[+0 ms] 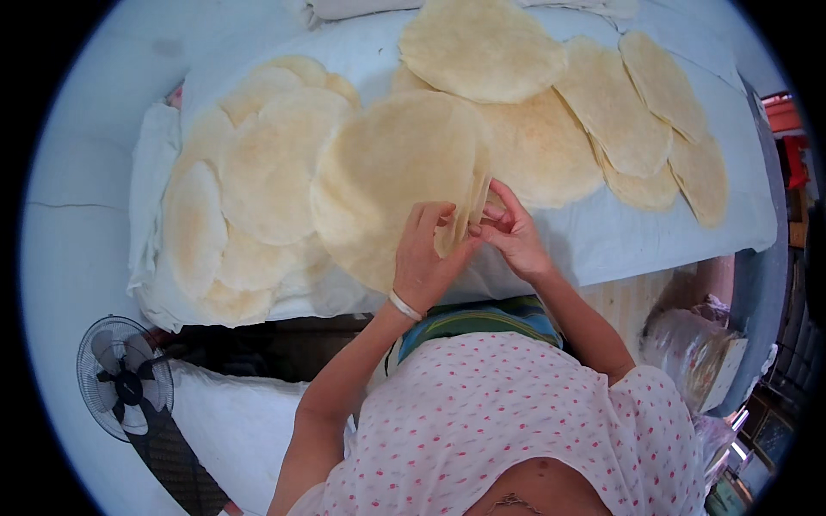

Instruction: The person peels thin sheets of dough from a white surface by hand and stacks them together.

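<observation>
So, this looks mid-job to me. Both hands are busy at the right edge of the middle stack [396,172] on the cloth-covered table [619,241], which sits between the left pile [280,163] and the right pile [615,112]. It's all thin, pale, floppy-looking discs. At that edge a few layers [475,196] are bent up and spread apart from each other, right between the hands.

Left hand [426,258] is half curled, with a gap between the thumb and bent fingers. Right hand [516,242] comes in from the other side, fingers bent around the raised edges, thumb just beside the left thumb. Can't tell if either one is really pinching a layer; the contact's too hidden.

Progress-wise, my guess is the layers are being separated. If so, that one edge is started and most of the stack is left, since the rest lies together. Whether the two piles and the back round [482,52] are done or waiting, no idea; neither hand is on them.
</observation>
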Demonstrator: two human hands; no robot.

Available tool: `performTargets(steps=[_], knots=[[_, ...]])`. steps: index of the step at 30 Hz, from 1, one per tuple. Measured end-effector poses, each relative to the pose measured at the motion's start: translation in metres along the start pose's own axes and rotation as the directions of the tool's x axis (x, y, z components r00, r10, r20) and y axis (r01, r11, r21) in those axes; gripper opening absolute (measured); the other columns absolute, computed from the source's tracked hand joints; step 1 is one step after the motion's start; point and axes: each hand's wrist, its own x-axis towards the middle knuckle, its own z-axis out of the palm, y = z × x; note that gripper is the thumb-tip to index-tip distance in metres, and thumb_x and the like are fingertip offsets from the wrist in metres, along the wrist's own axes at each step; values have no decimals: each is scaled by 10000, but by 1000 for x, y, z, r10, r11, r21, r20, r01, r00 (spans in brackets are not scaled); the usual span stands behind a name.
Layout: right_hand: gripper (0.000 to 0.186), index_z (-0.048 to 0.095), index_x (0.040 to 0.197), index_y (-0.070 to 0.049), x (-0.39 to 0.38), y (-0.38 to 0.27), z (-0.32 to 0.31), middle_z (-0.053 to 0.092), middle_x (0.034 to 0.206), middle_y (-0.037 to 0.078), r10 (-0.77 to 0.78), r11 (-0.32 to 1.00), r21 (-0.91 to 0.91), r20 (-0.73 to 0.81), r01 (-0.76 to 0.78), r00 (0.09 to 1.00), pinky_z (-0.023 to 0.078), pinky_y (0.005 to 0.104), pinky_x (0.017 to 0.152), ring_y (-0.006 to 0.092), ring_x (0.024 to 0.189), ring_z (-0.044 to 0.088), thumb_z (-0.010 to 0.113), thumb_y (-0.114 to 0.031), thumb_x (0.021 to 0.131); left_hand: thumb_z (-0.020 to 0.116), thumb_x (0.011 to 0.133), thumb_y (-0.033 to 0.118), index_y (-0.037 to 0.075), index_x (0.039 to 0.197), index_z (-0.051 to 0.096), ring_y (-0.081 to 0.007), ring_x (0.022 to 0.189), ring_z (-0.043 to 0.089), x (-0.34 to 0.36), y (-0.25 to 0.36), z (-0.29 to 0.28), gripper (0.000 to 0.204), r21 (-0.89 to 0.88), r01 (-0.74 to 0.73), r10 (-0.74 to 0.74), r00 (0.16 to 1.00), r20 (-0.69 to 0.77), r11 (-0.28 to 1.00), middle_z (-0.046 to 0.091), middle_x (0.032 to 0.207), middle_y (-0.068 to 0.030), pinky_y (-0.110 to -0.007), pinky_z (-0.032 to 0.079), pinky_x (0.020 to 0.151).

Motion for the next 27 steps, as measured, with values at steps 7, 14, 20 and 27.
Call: performTargets(steps=[7, 14, 20, 27], knots=[[702, 234, 1445, -104, -4, 4, 3, 563, 1220, 130, -4, 1000, 22, -58, 5, 998, 497, 315, 826, 184, 988, 600, 564, 34, 841, 754, 739, 177, 32, 1021, 586, -174, 799, 570, 7, -44, 2, 359, -360, 141, -100, 986, 131, 922, 558, 976, -71, -292, 466, 703], [584, 347, 1358, -75, -9, -7, 26, 602, 1161, 102, 146, 988, 21, -392, -150, 908, 493, 305, 812, 159, 950, 606, 592, 15, 835, 676, 786, 130, 15, 810, 601, -148, 613, 531, 5, -55, 5, 138, -240, 83, -96, 994, -44, 967, 558, 716, -41, -270, 447, 575], [446, 477, 1240, -29, 4, 29, -4, 628, 1111, 69, -57, 996, -79, -375, 29, 925, 488, 287, 840, 132, 969, 604, 641, -7, 826, 638, 852, 112, 59, 744, 646, -32, 617, 501, 74, -68, -114, 121, -191, 213, -234, 968, -93, 958, 589, 680, 39, -209, 407, 543], [443, 498, 1238, -38, 14, 18, -27, 633, 1107, 54, -3, 992, -119, -347, -40, 938, 483, 288, 855, 130, 974, 602, 647, -12, 821, 644, 821, 177, 1, 972, 639, -83, 759, 563, 99, -134, -349, 232, -238, 404, -448, 877, -173, 883, 627, 886, -9, -233, 453, 664]])
